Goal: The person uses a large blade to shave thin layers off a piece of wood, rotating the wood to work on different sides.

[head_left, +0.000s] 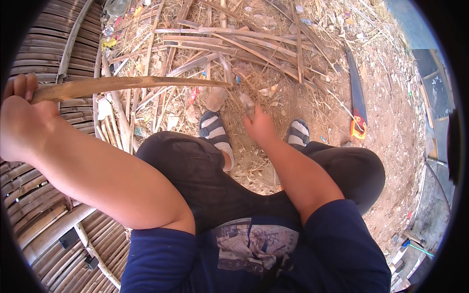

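A long, slightly curved bamboo strip stretches across from the left edge toward the middle. My left hand is closed around its left end, fingers wrapped over the top. Its thin right tip ends just above my right hand. That hand is closed on the lower end of a short greyish tool whose working end is blurred, so I cannot tell its kind. Tool and strip tip are close together; whether they touch does not show. Between my feet and the tip lies a stone.
Split bamboo pieces lie crisscrossed on the littered dirt ahead. A handsaw with an orange and red handle rests on the ground at right. A bamboo slat wall runs along my left. My sandalled feet are planted apart.
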The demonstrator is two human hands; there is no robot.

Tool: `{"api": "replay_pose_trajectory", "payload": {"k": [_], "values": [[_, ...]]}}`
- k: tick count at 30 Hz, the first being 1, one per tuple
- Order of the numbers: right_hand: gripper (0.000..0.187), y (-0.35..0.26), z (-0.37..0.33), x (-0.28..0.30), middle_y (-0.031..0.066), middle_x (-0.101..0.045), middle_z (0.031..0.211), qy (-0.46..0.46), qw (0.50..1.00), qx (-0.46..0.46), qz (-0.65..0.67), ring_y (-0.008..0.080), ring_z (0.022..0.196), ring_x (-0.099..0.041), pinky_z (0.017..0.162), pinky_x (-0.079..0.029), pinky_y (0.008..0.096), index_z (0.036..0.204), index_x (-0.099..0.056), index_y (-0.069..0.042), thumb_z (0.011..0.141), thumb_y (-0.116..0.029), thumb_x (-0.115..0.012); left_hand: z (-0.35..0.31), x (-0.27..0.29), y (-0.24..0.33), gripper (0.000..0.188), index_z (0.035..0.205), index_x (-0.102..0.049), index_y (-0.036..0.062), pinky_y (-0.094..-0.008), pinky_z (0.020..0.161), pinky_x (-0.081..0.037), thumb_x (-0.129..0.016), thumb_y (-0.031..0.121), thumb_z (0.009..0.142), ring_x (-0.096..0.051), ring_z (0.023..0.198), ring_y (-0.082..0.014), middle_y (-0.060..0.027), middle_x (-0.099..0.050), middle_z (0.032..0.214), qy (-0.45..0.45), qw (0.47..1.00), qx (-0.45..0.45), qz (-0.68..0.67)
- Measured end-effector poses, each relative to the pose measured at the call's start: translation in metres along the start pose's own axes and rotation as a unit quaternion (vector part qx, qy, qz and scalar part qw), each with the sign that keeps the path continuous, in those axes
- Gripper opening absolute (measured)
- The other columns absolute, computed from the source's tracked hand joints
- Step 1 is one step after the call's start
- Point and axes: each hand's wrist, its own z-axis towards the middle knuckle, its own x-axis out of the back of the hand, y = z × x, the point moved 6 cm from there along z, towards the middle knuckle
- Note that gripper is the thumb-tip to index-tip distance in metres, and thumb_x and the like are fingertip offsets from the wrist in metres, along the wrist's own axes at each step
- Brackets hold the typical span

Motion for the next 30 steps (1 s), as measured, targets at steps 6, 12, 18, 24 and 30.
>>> {"api": "replay_pose_trajectory", "payload": {"k": [6,12,18,24,30], "values": [[0.047,0.04,0.009,-0.024,0.0314,-0.068,0.102,-0.057,0.995,-0.078,-0.015,0.0453,0.1,-0.066,0.088,-0.052,0.0499,0.113,-0.061,0.005,0.083,-0.031,-0.067,0.012,0.005,-0.011,0.009,0.095,-0.037,0.0033,-0.0291,0.048,-0.026,-0.039,0.008,0.102,-0.025,0.053,-0.0136,-0.0038,-0.03,0.068,-0.012,0.997,0.045,-0.061],[0.048,-0.089,0.017,0.056,0.0249,-0.07,0.094,-0.015,0.99,0.038,0.139,0.0379,0.089,-0.069,0.081,-0.053,0.0448,0.112,-0.061,0.003,0.085,-0.036,-0.07,0.004,-0.003,0.0,0.016,0.09,-0.034,0.003,-0.0297,0.05,-0.023,-0.035,0.015,0.102,-0.025,0.053,-0.0119,-0.0032,-0.031,0.065,-0.08,0.986,0.025,-0.143],[0.036,-0.217,-0.048,0.13,0.0134,-0.067,0.083,-0.181,0.955,0.089,0.216,0.0234,0.073,-0.065,0.069,-0.05,0.0358,0.11,-0.06,0.001,0.09,-0.027,-0.07,0.013,-0.008,-0.01,0.039,0.078,-0.042,0.0141,-0.0273,0.051,-0.02,-0.054,0.045,0.1,-0.021,0.052,-0.0109,0.0036,-0.028,0.06,-0.374,0.82,0.14,-0.41],[0.033,-0.22,-0.092,0.13,0.0129,-0.061,0.065,-0.072,0.943,0.26,0.193,0.0246,0.056,-0.062,0.056,-0.046,0.0388,0.108,-0.06,0.001,0.09,-0.026,-0.068,0.004,-0.013,-0.006,0.036,0.077,-0.048,0.0189,-0.0268,0.051,-0.022,-0.061,0.045,0.096,-0.025,0.05,-0.0088,0.0076,-0.031,0.059,-0.448,0.729,0.164,-0.491],[0.033,-0.196,-0.084,0.116,0.016,-0.058,0.057,-0.087,0.959,0.254,0.095,0.0299,0.05,-0.06,0.051,-0.045,0.0405,0.105,-0.058,0.001,0.088,-0.024,-0.069,-0.007,-0.022,0.002,0.034,0.076,-0.046,0.0197,-0.0263,0.051,-0.023,-0.061,0.041,0.097,-0.027,0.049,-0.0086,0.0078,-0.033,0.059,-0.475,0.694,0.165,-0.516]]}}
